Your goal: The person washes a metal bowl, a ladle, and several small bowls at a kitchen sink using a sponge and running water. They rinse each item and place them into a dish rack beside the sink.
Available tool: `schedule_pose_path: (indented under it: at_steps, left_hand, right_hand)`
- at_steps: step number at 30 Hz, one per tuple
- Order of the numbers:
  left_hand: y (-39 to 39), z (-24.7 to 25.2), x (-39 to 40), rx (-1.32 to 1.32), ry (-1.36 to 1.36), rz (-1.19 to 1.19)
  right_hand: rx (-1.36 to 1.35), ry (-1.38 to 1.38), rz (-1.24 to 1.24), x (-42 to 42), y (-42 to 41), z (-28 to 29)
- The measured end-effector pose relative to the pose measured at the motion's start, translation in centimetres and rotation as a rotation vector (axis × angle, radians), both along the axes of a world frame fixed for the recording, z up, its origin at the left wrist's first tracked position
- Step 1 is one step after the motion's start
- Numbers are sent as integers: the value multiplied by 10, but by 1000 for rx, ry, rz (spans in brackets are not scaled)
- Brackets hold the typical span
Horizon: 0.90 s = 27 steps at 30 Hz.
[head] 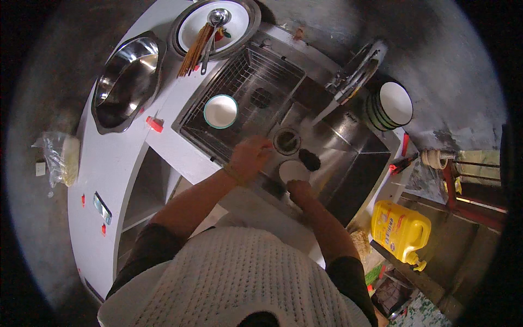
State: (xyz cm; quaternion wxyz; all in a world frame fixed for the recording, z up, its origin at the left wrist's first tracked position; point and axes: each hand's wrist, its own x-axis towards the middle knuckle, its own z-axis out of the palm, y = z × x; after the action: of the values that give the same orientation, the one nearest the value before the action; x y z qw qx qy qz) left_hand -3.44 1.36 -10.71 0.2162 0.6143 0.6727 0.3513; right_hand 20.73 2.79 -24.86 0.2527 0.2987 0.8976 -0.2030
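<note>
A small white bowl (293,171) is in my right hand (300,192), low over the right basin of a stainless steel sink (347,180). My left hand (250,155) is above the front part of the divider between the basins. Its fingers are blurred, so I cannot make out whether they hold anything. Beyond the hands is the round drain (287,141), with a dark patch (309,159) beside it that could be a scrubber or a shadow. A white bowl with a green rim (220,111) sits in the wire basket (233,73) of the left basin.
A faucet (351,81) reaches over the sink from the back. Stacked bowls (394,104) stand at the back right, near a yellow pump jug (398,231). Leftward on the white counter (98,163) are a divided steel pot (128,81), chopsticks (196,51), a ladle (217,18) and a phone (102,208).
</note>
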Motion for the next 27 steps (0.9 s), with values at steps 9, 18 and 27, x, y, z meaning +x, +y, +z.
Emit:
schedule_pose_path:
  at_steps: [9,18,27]
  left_hand:
    - [5,12,10,-253,-376,102]
    - [47,17,37,-518,-1052,64]
    - [64,-25,48,-352,-885,174]
  right_hand:
    - [-941,757,-1059,-8,56,73]
    - [-706,933,-981,-30,91,79]
    - [279,791,-321,-50,50,119]
